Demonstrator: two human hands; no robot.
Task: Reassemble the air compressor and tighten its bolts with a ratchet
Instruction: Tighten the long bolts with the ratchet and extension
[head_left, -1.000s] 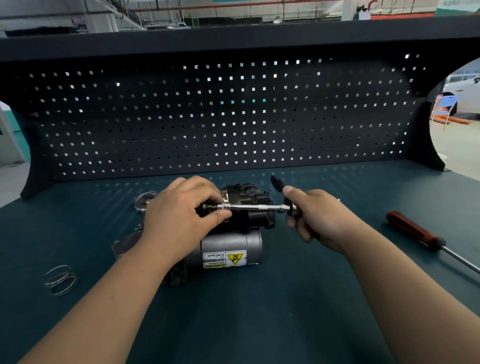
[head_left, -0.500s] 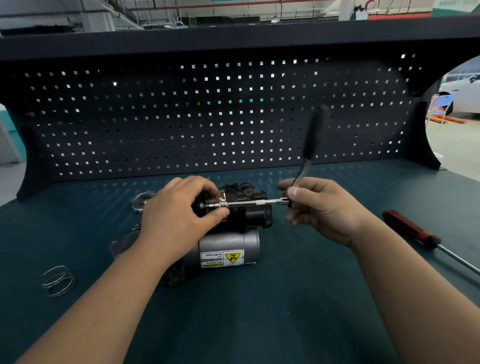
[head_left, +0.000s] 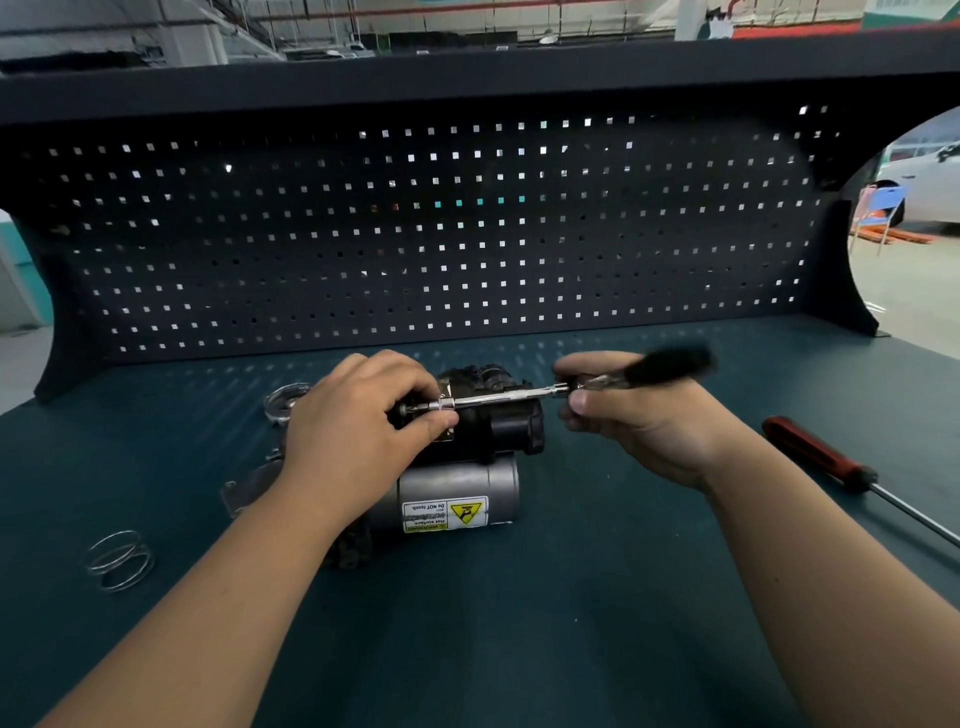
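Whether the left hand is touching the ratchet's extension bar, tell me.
Touching. The head view shows the left hand pinching the extension bar near its socket end.

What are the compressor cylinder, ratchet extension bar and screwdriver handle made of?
Compressor cylinder: looks bare metal, dull grey satin sheen. Ratchet extension bar: probably chromed steel, bright mirror glints. Screwdriver handle: likely plastic, opaque red, slight gloss.
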